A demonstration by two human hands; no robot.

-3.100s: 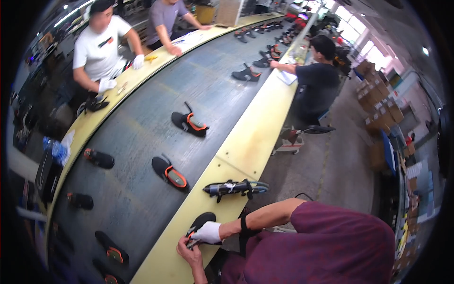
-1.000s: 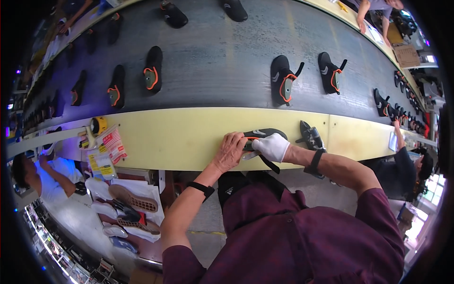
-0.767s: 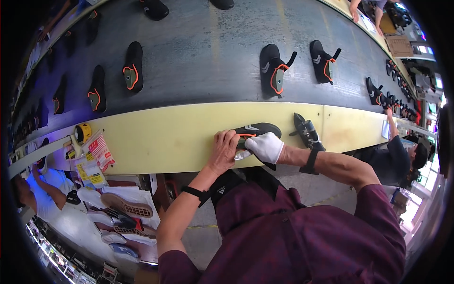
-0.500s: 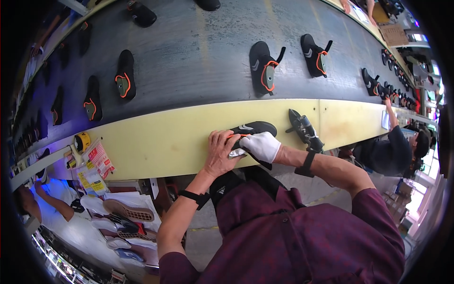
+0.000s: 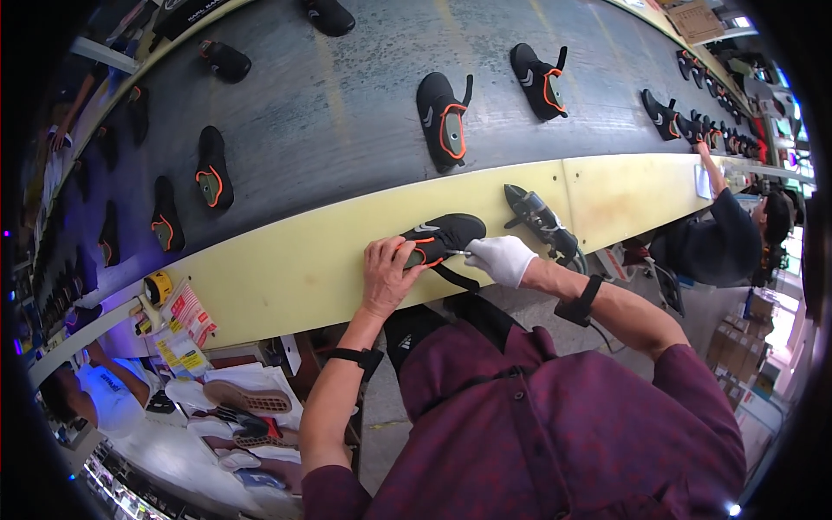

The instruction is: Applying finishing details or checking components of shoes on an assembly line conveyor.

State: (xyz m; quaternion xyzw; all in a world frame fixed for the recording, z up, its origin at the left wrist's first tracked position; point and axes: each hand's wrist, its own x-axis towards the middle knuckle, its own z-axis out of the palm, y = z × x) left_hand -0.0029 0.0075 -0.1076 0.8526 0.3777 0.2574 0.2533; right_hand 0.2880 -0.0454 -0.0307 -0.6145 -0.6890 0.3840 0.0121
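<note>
"Both gripping?"
"I'm watching the bare left hand (image 5: 386, 276) holding a low, orange-trimmed black shoe (image 5: 440, 236) on the yellow desk (image 5: 303, 284), the white-gloved right hand (image 5: 504, 260) pinching something silvery (image 5: 458, 252); bracing the shoe is probably helping."

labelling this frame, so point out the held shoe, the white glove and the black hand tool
Held black shoe (image 5: 444, 231), head view, on the upper
White glove (image 5: 504, 258), head view, on its back
Black hand tool (image 5: 541, 220), head view, on its body
</note>
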